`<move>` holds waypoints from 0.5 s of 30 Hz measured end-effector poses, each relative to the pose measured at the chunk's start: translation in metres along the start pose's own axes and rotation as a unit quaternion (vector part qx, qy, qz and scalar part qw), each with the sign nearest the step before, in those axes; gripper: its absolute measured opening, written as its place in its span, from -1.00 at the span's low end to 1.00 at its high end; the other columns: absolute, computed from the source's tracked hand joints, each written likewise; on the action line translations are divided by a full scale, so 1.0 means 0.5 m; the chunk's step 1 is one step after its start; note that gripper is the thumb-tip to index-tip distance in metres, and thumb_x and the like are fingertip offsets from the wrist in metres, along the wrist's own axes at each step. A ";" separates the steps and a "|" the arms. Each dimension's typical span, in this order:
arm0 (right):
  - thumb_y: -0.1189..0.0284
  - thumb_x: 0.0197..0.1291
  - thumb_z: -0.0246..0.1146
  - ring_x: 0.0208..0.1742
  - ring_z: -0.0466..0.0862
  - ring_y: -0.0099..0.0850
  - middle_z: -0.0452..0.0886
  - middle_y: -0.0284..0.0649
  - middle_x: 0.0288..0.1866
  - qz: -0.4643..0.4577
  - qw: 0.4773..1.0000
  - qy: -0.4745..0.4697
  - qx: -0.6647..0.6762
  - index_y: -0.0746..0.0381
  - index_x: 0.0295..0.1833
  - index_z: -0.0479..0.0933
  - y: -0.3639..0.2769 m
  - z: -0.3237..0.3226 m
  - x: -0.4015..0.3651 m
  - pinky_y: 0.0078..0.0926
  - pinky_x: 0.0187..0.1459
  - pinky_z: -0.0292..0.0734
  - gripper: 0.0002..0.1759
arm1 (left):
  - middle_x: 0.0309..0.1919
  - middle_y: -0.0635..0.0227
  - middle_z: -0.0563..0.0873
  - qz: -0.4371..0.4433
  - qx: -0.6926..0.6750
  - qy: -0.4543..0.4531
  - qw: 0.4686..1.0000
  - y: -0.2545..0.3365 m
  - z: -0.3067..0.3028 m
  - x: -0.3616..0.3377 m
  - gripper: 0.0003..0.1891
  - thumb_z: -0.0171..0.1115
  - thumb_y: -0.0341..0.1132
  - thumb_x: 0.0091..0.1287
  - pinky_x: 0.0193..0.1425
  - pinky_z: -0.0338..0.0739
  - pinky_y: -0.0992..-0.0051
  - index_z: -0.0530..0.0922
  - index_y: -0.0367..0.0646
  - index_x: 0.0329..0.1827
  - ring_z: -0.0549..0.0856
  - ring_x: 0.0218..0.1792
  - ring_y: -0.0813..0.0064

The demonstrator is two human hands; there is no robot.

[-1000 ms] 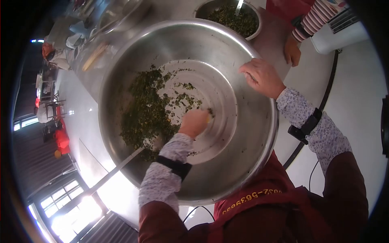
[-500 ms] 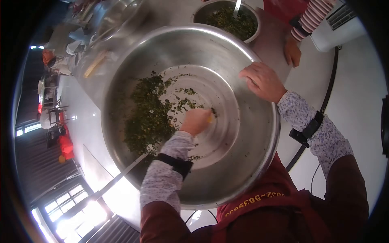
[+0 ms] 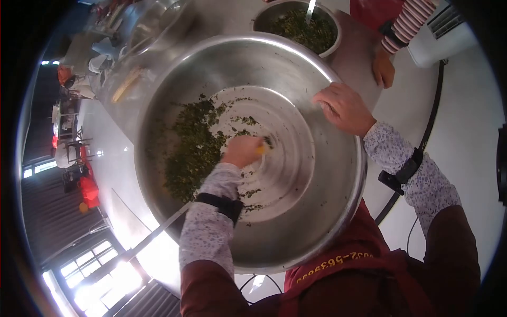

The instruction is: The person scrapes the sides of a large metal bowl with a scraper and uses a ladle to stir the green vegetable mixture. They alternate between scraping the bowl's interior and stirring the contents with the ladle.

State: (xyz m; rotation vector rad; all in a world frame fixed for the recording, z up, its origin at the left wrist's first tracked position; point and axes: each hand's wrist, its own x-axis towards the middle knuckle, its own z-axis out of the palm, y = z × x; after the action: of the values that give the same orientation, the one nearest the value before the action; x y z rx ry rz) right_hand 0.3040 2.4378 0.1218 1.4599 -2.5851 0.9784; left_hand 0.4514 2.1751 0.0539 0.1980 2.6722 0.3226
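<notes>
A large round steel basin (image 3: 338, 211) fills the middle of the view. Chopped dark green leaves (image 3: 193, 148) are heaped along its left side, with loose bits scattered across the bottom. Down inside, my left hand (image 3: 243, 151) is closed around a small yellow object (image 3: 261, 149), mostly hidden by the fingers, so its kind does not show. A dark clump of leaf bits lies just beyond it. My right hand (image 3: 344, 107) grips the basin's upper right rim, fingers curled over the edge.
Behind the basin stands a smaller bowl (image 3: 334, 48) of chopped greens with a metal handle (image 3: 310, 10) sticking out. Another person's hand (image 3: 383, 67) rests on the table beside it. A flat metal bar (image 3: 153, 232) crosses at lower left. A black hose (image 3: 434, 105) runs down the right.
My left hand has moved left and slightly away from me across the basin bottom, still closed on the yellow object. My right hand stays on the rim.
</notes>
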 end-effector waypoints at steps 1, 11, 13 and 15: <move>0.53 -0.04 0.08 -0.26 0.53 -0.27 0.56 -0.24 -0.40 0.008 1.000 0.004 0.010 0.19 -0.31 0.49 -0.004 -0.002 -0.002 -0.33 -0.16 0.42 -0.86 | -0.46 0.23 0.64 -0.041 -0.012 -0.010 0.999 -0.033 -0.005 -0.020 -0.80 0.15 -0.18 0.04 -0.26 0.52 0.24 0.56 -0.04 -0.32 0.65 -0.33 0.19; 0.53 -0.03 0.09 -0.28 0.53 -0.29 0.55 -0.26 -0.41 0.008 1.000 0.002 0.017 0.16 -0.31 0.49 -0.001 0.004 -0.003 -0.33 -0.15 0.40 -0.86 | -0.40 0.24 0.65 -0.013 0.059 -0.014 0.998 0.002 -0.047 0.004 -0.76 0.17 -0.26 -0.01 -0.24 0.52 0.23 0.55 0.00 -0.24 0.64 -0.34 0.19; 0.53 -0.03 0.09 -0.30 0.52 -0.28 0.54 -0.27 -0.41 0.001 1.000 0.006 0.006 0.16 -0.31 0.49 0.000 0.004 -0.005 -0.33 -0.18 0.41 -0.87 | -0.40 0.24 0.65 -0.007 0.031 -0.009 0.999 0.010 -0.038 0.034 -0.77 0.16 -0.25 -0.01 -0.23 0.52 0.23 0.55 0.00 -0.25 0.64 -0.34 0.19; 0.53 -0.04 0.09 -0.31 0.52 -0.28 0.54 -0.27 -0.42 0.007 1.000 0.004 0.009 0.17 -0.31 0.49 -0.001 -0.001 -0.002 -0.33 -0.19 0.41 -0.87 | -0.40 0.22 0.66 -0.033 -0.004 -0.013 0.999 -0.009 -0.033 0.024 -0.79 0.16 -0.22 0.00 -0.22 0.53 0.23 0.57 0.00 -0.28 0.65 -0.32 0.19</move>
State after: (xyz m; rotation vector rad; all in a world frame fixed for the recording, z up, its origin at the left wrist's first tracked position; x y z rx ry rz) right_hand 0.3049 2.4387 0.1221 1.4403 -2.5911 1.0106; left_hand 0.4329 2.1697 0.0624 0.1102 2.6441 0.3067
